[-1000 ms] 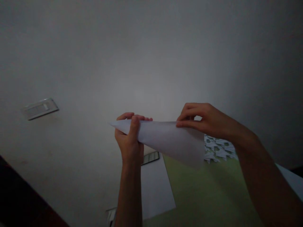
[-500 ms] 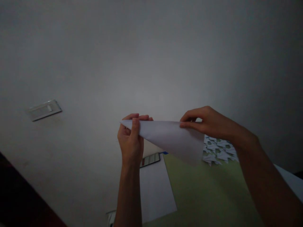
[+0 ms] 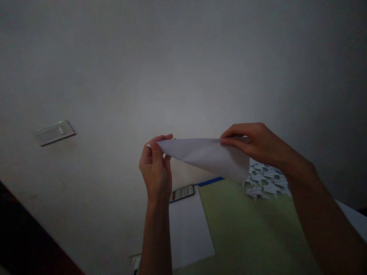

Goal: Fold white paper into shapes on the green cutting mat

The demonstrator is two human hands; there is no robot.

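Note:
A folded sheet of white paper (image 3: 206, 156) is held up between my two hands, its narrow pointed end at the left and its wide end at the right. My left hand (image 3: 156, 164) pinches the pointed end between thumb and fingers. At the upper edge, towards the wide end, the thumb and fingertips of my right hand (image 3: 249, 139) grip the paper. Below lies a flat sheet of white paper (image 3: 190, 229), with a phone (image 3: 182, 193) at its top edge. Small folded white paper shapes (image 3: 266, 181) lie grouped beyond the right forearm's inner side.
The sheets and folded shapes rest on a green surface (image 3: 237, 221) with a blue strip (image 3: 211, 181) along its far edge. A switch plate (image 3: 56, 132) is on the pale wall (image 3: 183, 68) at left. Another plate (image 3: 135, 262) shows partly beside my left forearm.
The folded paper has risen slightly with my right hand, uncovering more of the blue strip. My left thumb has shifted left, closer to the paper's point.

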